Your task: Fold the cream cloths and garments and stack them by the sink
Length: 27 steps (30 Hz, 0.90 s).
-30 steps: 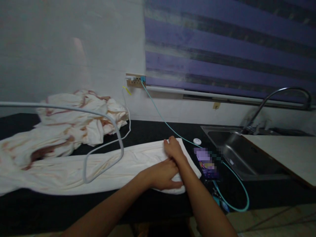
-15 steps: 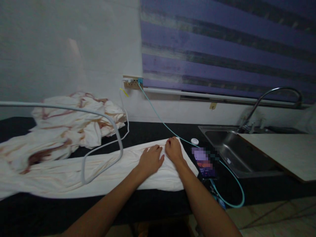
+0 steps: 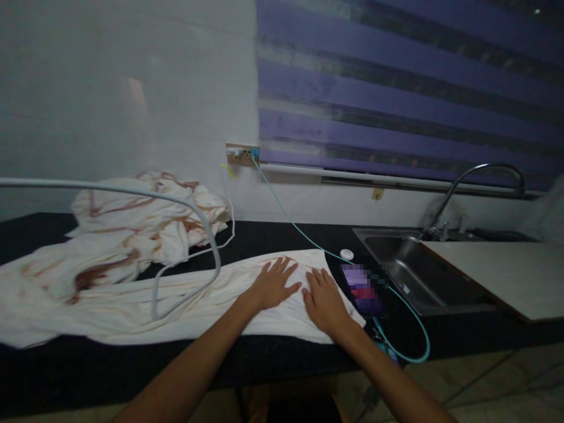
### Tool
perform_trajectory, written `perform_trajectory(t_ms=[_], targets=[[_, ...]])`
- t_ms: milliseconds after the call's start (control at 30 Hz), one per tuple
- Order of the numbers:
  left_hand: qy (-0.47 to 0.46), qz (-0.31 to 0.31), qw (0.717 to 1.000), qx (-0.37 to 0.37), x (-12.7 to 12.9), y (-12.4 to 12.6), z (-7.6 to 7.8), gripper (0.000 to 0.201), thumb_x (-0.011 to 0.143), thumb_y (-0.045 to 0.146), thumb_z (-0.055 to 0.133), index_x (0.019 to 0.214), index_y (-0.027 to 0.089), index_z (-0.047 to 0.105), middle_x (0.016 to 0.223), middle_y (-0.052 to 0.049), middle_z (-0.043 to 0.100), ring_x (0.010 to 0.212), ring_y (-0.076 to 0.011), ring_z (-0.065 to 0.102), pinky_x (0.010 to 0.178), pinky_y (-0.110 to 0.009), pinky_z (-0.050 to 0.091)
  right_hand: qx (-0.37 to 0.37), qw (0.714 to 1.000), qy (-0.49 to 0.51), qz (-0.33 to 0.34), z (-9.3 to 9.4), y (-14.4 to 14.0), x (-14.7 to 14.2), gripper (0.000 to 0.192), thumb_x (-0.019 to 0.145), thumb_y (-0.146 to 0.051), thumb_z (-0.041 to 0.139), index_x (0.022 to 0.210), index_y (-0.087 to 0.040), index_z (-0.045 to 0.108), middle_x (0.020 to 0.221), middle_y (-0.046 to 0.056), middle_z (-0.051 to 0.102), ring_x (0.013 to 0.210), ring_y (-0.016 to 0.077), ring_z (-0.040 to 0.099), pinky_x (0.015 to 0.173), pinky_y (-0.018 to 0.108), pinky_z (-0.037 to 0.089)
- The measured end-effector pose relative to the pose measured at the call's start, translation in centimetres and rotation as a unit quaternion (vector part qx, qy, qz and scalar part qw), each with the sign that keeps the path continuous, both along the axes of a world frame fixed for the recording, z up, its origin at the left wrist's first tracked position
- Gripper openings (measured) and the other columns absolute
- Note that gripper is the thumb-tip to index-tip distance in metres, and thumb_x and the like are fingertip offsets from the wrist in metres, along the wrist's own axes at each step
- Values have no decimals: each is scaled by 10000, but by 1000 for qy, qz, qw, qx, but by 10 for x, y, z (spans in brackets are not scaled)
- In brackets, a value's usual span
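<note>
A long cream cloth (image 3: 207, 296) with reddish-brown markings lies folded along the black counter (image 3: 273, 232); its bunched part (image 3: 132, 217) is heaped at the back left. My left hand (image 3: 272, 284) lies flat on the cloth's right end, fingers spread. Beside it, my right hand (image 3: 325, 300) also presses flat on the cloth, near its right edge. Neither hand holds anything.
A phone (image 3: 360, 289) lies just right of the cloth, with a teal cable (image 3: 414, 346) running to a wall socket (image 3: 241, 155). A grey cord (image 3: 207, 235) loops over the cloth. A small white disc (image 3: 346, 254), steel sink (image 3: 423, 276) and tap (image 3: 476, 176) are to the right.
My left hand slid from the cloth's near corner up onto its top. My right hand let go of the far edge and now lies flat, nearer to me.
</note>
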<state>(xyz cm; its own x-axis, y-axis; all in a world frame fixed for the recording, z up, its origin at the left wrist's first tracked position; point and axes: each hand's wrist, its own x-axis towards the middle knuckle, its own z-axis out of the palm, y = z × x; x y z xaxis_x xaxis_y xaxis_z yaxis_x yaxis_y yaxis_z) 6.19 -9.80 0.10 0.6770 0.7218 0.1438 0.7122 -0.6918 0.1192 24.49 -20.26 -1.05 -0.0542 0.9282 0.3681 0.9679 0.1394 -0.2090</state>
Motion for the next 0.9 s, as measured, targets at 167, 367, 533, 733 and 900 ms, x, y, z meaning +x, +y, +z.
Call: perform_trajectory(t_ms=[167, 367, 533, 733, 900], targets=[[2, -51, 999, -12, 19, -27, 3, 748, 1009, 599, 436, 1640, 210, 339, 1714, -200, 194, 1597, -398, 169, 1258, -662, 166, 4, 997, 71, -11, 16, -13, -5, 536, 1026, -340, 410, 1504, -119, 511, 1599, 191, 464, 1534, 314, 356, 1253, 491, 292], [-45, -128, 990, -28, 31, -46, 12, 786, 964, 576, 539, 1643, 239, 328, 1710, -146, 255, 1597, -373, 195, 1279, -634, 175, 22, 984, 176, -30, 41, 42, -20, 487, 1029, -241, 343, 1454, -109, 541, 1463, 183, 602, 1368, 261, 554, 1152, 407, 413], [-115, -84, 990, -18, 24, -37, 12, 695, 998, 532, 502, 1565, 136, 430, 1605, -186, 460, 1499, -325, 422, 1259, -535, 308, -8, 981, 152, -120, 20, 67, -1, 428, 1016, -197, 346, 1328, -101, 623, 1304, 185, 693, 1253, 254, 632, 1077, 343, 437], [-126, -44, 991, 16, 27, -41, 4, 621, 993, 441, 504, 1501, 85, 488, 1580, -217, 480, 1493, -328, 432, 1269, -520, 298, -41, 995, 36, -78, 12, 71, 6, 449, 1017, -238, 408, 1407, -147, 609, 1519, 170, 564, 1455, 285, 451, 1212, 456, 280], [-102, 35, 994, 27, 27, -56, 1, 708, 1000, 493, 478, 1517, 10, 439, 1614, -257, 411, 1548, -379, 322, 1285, -537, 249, -96, 991, 8, -91, 8, 76, 3, 619, 1046, -501, 400, 1597, -221, 432, 1694, 109, 346, 1584, 336, 222, 1263, 541, 132]])
